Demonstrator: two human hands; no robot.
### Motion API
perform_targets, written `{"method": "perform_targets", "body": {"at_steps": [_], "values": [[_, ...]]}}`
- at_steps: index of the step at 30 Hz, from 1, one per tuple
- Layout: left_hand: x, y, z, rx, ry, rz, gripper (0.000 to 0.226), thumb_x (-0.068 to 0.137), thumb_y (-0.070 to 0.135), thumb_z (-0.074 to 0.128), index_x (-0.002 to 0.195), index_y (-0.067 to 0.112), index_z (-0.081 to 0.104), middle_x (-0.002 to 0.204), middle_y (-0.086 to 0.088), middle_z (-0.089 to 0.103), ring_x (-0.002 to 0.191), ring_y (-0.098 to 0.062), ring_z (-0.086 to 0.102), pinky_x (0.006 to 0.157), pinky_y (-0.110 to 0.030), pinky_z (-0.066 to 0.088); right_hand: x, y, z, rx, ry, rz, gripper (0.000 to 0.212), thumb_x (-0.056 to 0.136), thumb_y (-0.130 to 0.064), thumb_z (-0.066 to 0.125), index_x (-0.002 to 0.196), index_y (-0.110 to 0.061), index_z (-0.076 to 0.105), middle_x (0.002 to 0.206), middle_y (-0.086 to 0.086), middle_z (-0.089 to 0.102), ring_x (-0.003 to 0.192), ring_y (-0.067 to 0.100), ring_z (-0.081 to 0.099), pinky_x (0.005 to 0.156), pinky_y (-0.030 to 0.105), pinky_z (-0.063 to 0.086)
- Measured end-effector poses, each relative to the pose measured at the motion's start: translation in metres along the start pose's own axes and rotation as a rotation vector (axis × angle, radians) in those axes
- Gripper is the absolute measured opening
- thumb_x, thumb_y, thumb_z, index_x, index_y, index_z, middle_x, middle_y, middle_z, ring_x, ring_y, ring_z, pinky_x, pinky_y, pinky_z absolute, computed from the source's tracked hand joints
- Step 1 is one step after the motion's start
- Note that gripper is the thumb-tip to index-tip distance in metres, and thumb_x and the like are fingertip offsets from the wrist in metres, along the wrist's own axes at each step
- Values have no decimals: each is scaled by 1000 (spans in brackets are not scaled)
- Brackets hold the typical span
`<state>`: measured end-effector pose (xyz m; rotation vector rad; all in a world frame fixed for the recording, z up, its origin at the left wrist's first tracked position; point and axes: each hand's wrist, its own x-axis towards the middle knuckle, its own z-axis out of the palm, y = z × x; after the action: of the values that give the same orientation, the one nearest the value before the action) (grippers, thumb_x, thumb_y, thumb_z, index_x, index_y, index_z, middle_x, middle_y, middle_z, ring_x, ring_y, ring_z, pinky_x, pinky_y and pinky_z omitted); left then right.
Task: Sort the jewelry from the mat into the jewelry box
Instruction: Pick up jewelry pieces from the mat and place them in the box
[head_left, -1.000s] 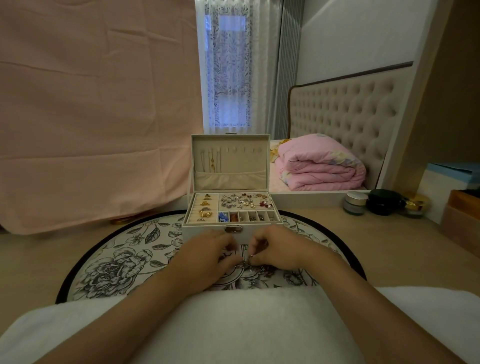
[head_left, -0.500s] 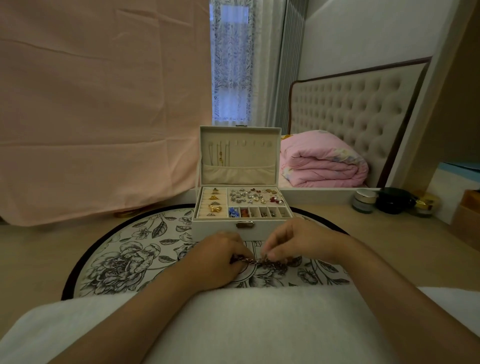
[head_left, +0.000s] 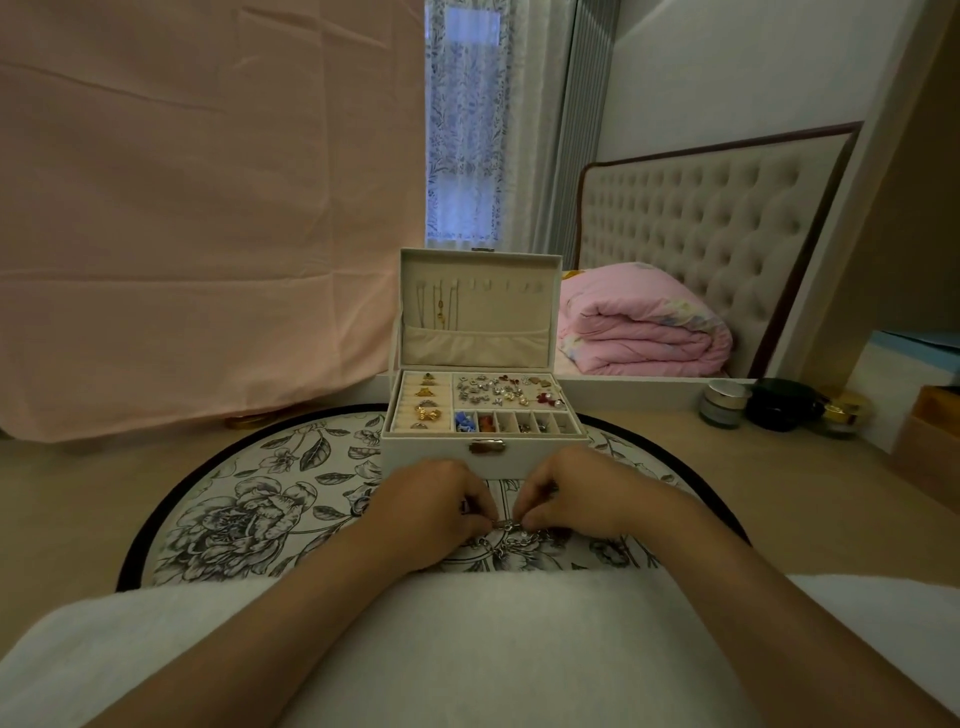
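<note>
A white jewelry box (head_left: 441, 457) stands open on the round floral mat (head_left: 244, 509); its tray holds rings, earrings and beads, and necklaces hang inside the raised lid (head_left: 478, 306). Just in front of the box, my left hand (head_left: 431, 504) and my right hand (head_left: 571, 499) meet over the mat. Both pinch a silver chain bracelet (head_left: 511, 535) between fingertips, its links drooping onto the mat below them. Part of the chain is hidden under my fingers.
A white cushion (head_left: 467, 649) lies across the near foreground under my forearms. Small cosmetic jars (head_left: 724, 402) and a black compact (head_left: 779, 402) sit at the right. A pink sheet (head_left: 197, 218) hangs at the left; a mirror behind reflects a bed with a folded pink quilt (head_left: 644, 322).
The view has shifted slightly. My hands spread apart with the chain stretched between them half a second ago, and have now drawn closer together, still pinching it.
</note>
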<state>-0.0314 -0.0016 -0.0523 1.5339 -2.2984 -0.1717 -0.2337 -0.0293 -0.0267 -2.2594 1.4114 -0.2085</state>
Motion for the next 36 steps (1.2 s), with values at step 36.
{"method": "perform_targets", "body": {"at_steps": [36], "values": [[3,10,-33,-1008,113,-204,26,103,21,47,89,9,65,54,7,35,47,-9,28,44,-20,24,1,-1,-9,435,193,-89,16,87,-10,76,100,-18,79,87,3,73,69,11,61,67,30,55]]}}
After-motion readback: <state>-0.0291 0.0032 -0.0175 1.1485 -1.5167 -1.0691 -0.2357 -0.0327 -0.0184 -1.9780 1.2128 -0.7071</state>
